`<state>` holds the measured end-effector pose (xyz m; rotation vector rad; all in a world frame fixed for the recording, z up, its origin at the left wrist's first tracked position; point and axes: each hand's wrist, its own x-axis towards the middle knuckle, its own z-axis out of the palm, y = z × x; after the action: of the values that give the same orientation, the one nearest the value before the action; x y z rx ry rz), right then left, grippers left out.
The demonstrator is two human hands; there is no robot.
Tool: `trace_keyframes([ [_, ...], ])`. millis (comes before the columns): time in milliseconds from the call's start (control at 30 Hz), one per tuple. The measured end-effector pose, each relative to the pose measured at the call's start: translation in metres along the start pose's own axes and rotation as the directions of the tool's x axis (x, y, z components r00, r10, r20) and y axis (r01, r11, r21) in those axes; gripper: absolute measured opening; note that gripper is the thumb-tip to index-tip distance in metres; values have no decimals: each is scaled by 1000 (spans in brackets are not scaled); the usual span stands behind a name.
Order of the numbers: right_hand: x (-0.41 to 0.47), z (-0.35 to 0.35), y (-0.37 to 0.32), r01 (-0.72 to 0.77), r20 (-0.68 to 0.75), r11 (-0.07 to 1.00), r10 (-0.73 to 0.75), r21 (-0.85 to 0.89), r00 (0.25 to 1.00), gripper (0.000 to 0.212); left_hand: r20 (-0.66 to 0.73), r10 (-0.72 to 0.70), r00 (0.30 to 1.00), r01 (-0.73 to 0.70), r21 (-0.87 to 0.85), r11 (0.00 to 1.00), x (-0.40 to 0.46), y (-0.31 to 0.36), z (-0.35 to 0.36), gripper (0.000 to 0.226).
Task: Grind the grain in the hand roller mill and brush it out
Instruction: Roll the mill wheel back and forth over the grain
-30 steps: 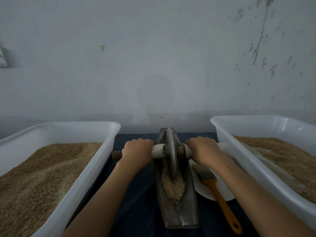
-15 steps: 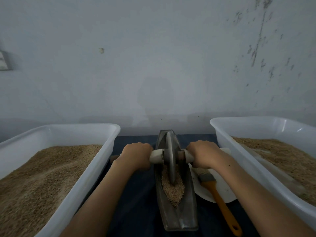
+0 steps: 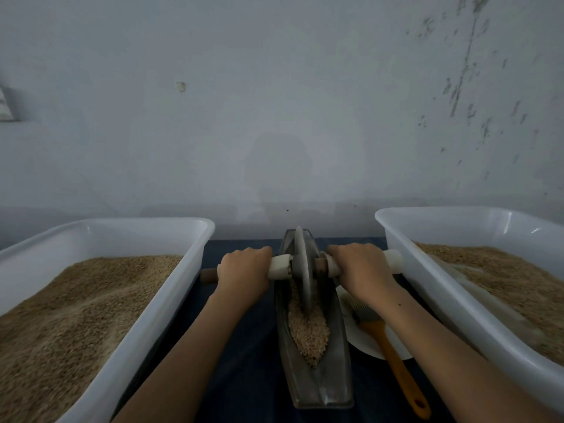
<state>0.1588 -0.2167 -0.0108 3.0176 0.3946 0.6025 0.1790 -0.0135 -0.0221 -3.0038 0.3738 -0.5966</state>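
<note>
head view: my left hand [image 3: 244, 270] and right hand [image 3: 360, 268] each gripping the white axle handle [image 3: 279, 267] of the roller wheel [image 3: 302, 270], upright in the trough [image 3: 317, 389]; grain [image 3: 308, 334] inside; brush [image 3: 387, 346] on plate [image 3: 363, 343] just right.

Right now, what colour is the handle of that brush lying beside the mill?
Orange. The brush handle shows best in the head view, its bristle end resting on a white plate.
</note>
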Motion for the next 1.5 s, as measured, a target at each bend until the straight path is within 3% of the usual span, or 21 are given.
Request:
trace_keyframes([
  [133,1,-2,1,-1,47,1000,2,-5,999,6,-6,11,1000,-11,0,1000,0,-1,2,19],
  [467,6,-20,4,20,418,1000,-17,-4,908,12,360,107,927,-79,-91,993,3,-8,-13,39],
  [633,6,-15,3,-9,351,1000,11,-7,936,18,264,56,963,-51,-25,998,4,-3,-10,35],
  [800,2,-4,0,-10,87,1000,10,-1,996,10,20,0,1000,1,-7,1000,1,0,-2,20],
  [900,0,-3,-2,3,13,1000,-3,-17,1000,11,-27,6,1000,-7,-45,999,0,-2,3,20],
  [1033,2,-10,-2,-5,151,999,11,-39,988,14,79,32,996,-29,-40,999,2,-5,-2,24],
  [1267,3,-26,0,20,453,1000,-10,-17,892,10,374,87,923,-62,-79,995,4,-6,-13,42],
  [1400,4,-24,0,4,447,1000,7,-24,895,8,354,84,931,-59,-79,995,4,-5,-13,42],
  [1500,4,-17,1,-3,337,1000,12,-28,942,6,255,46,966,-31,-61,998,3,-3,-11,34],
])
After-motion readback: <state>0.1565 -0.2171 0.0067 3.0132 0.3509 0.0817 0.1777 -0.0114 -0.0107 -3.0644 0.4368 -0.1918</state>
